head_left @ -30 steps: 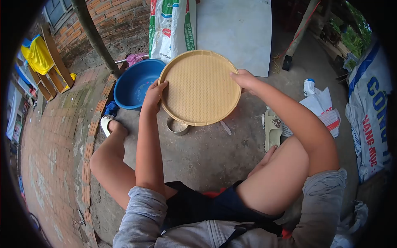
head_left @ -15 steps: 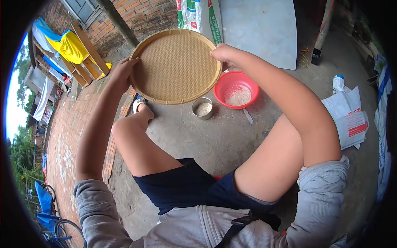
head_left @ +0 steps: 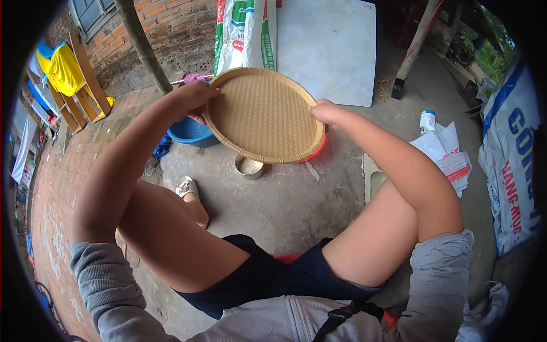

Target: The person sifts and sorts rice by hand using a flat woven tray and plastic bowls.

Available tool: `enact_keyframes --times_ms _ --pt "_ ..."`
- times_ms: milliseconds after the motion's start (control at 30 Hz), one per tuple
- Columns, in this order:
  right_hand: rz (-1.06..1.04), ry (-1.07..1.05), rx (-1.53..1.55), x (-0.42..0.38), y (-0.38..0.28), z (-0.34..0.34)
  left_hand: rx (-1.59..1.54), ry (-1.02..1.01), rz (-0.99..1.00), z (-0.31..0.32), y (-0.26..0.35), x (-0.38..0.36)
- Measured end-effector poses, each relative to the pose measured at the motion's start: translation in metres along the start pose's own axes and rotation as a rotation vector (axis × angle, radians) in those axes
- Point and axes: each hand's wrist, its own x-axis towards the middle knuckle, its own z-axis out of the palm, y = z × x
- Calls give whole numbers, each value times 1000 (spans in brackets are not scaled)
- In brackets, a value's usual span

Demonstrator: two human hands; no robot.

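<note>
Woven tray (head_left: 265, 114), round and flat, is held up in the air between both hands, tilted so its left rim sits higher and farther than its near right rim. Nothing lies on its weave. The left hand (head_left: 194, 96) is closed over the far left rim, fingers curled on top of the edge. The right hand (head_left: 326, 112) grips the right rim, thumb on the upper face and the other fingers hidden under the tray.

Below the tray's near edge a small metal cup (head_left: 249, 167) stands on the concrete floor (head_left: 296, 199), with pale grains showing inside. A red bowl (head_left: 312, 153) peeks out just beside the cup under the tray's right rim; its contents are hidden. A blue basin (head_left: 191, 131) sits to the left, mostly covered by the tray and the left arm, so what it holds cannot be told.

Bare floor lies open near the person, between the knees and the cup. On the far side a printed sack (head_left: 245, 34) and a pale sheet (head_left: 330, 48) lean against the brick wall (head_left: 176, 28), close behind the tray's far rim. To the right, a white bag (head_left: 447, 154) lies on the floor, well apart from the tray, and a large sack (head_left: 510, 154) closes the far right side.
</note>
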Motion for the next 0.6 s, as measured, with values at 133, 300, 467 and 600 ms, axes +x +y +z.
enact_keyframes --times_ms 133,300,467,600 --pt "-30 212 -24 -16 0 -27 49 -63 101 12 6 18" --pt "69 172 -231 -44 -25 -64 21 -232 93 25 8 1" --pt "143 170 -470 -50 -61 -86 35 -311 74 28 -7 18" --pt "73 242 -514 -50 -78 -69 89 -143 141 7 -6 31"
